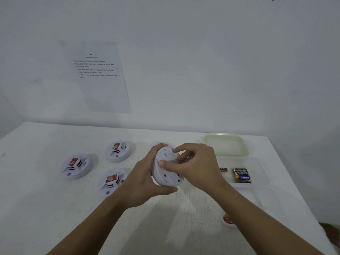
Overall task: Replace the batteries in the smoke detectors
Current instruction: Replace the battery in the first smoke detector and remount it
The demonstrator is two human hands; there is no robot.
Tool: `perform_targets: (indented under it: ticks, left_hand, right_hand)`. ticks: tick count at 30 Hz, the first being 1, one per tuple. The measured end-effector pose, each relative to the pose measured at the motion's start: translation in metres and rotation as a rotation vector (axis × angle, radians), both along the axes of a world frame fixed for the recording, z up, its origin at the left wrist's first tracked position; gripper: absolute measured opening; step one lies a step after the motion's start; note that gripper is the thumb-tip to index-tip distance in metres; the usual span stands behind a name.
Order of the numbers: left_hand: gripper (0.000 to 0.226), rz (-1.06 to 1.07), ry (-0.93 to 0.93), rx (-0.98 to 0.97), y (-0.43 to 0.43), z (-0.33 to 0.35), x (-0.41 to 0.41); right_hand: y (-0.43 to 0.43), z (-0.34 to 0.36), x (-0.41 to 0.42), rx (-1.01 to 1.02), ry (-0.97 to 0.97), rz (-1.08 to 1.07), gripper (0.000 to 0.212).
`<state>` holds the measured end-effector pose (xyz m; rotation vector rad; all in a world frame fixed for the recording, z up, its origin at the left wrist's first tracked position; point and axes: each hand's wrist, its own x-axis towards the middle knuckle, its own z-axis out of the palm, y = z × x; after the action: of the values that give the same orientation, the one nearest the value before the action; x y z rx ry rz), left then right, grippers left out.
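Note:
I hold a round white smoke detector [168,169] above the table, its back side turned toward me. My left hand [147,181] grips its rim from the left and below. My right hand [196,166] pinches the back of the detector from the right, thumb on its face and fingers curled over the top edge. Three more white detectors with red labels lie face up at the left: one [75,167], one [118,150] and one [112,182]. Several batteries [241,176] lie in a clear tray at the right, and a single red battery [223,169] lies beside them.
A clear tray [261,173] and a greenish lid [227,145] sit at the right back of the white table [46,208]. A small white and red item [228,220] shows under my right forearm. An instruction sheet [97,74] hangs on the wall.

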<state>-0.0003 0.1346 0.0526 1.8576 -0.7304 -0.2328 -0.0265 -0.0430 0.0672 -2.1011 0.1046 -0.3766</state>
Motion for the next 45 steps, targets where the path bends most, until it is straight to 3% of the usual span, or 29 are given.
perform_targets:
  ticks: [7,13,34,42,45]
  left_hand:
    - [0.090,-0.015,-0.015,0.027,0.000,0.004,0.004]
    - [0.086,0.017,-0.056,0.090,0.002,0.008,0.010]
    - [0.092,0.005,-0.021,0.042,0.003,-0.008,0.015]
    - [0.103,0.141,-0.114,0.132,0.011,-0.016,0.021]
    - [0.099,0.212,-0.159,0.168,0.012,-0.017,0.017]
  right_hand:
    - [-0.011,0.005,0.005,0.096,0.030,0.122,0.052]
    - [-0.019,0.013,0.008,0.016,0.096,0.264,0.064]
    - [-0.016,0.008,0.010,0.018,0.089,0.186,0.052]
    - [-0.010,-0.008,0.005,0.243,0.175,0.238,0.046]
    - [-0.003,-0.009,0.000,0.507,0.234,0.272,0.037]
